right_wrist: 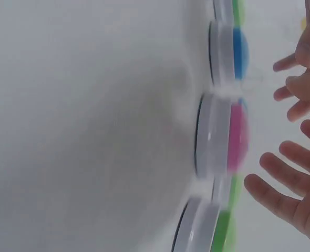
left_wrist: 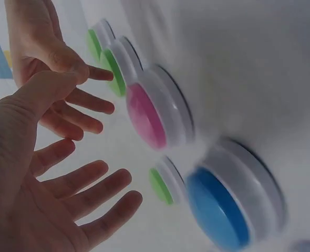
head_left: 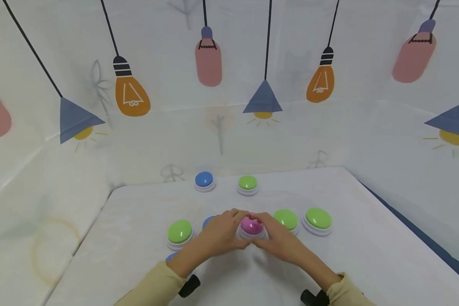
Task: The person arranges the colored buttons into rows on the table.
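My left hand and right hand hover over a pink dome button with a white base. Together they form a ring, thumbs meeting at the near side and fingertips coming together at the far side; the pink dome shows through the gap. Both wrist views show loosely bent, spread fingers holding nothing, beside the pink button and apart from it. A blue button is partly hidden behind my left hand, and a green button stands just beyond my right hand.
Another green button sits farther right, and one more green button is at left. My left forearm partly covers a blue button. At the back stand a blue button and a green button, before a lamp-printed sheet.
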`<state>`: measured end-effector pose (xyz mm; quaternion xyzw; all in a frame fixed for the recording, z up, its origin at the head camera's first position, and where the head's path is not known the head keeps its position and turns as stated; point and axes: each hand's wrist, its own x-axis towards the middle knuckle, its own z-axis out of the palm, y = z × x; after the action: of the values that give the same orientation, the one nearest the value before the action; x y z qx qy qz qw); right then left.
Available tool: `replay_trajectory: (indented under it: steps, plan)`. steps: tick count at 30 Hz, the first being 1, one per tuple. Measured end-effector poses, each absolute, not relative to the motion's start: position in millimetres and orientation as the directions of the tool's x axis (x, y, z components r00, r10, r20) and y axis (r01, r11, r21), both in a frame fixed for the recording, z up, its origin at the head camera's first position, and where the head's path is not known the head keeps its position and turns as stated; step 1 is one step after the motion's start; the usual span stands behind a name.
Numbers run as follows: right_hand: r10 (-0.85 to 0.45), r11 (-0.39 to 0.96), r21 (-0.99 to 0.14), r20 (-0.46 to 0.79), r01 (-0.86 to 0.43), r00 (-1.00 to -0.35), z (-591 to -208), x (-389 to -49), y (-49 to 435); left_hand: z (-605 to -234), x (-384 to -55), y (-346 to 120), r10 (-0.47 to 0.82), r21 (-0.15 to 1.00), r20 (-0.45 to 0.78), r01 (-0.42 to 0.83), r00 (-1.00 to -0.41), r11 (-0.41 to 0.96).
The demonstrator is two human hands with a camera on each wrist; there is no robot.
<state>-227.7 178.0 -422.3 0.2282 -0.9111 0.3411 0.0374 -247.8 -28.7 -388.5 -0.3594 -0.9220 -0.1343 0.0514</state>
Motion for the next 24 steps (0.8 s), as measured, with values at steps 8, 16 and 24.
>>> replay_trajectory:
  steps: [8, 16, 24]
  plan:
    - [-0.259, 0.770, -0.508, 0.303, -0.385, -0.917, -421.2, -230.9, 251.0, -388.8, -277.3, 64.4, 0.700, 0.149, 0.169, 0.720, -0.694, 0.678]
    - [-0.145, 0.854, -0.455, 0.258, -0.253, -0.955, -427.0, -237.1, 312.9, -403.1, -299.2, 137.9, 0.683, 0.181, 0.056, 0.681, -0.728, 0.710]
    - [-0.126, 0.862, -0.460, 0.217, -0.215, -0.968, -442.7, -239.1, 341.6, -420.5, -304.4, 173.5, 0.649, 0.159, 0.012, 0.642, -0.761, 0.750]
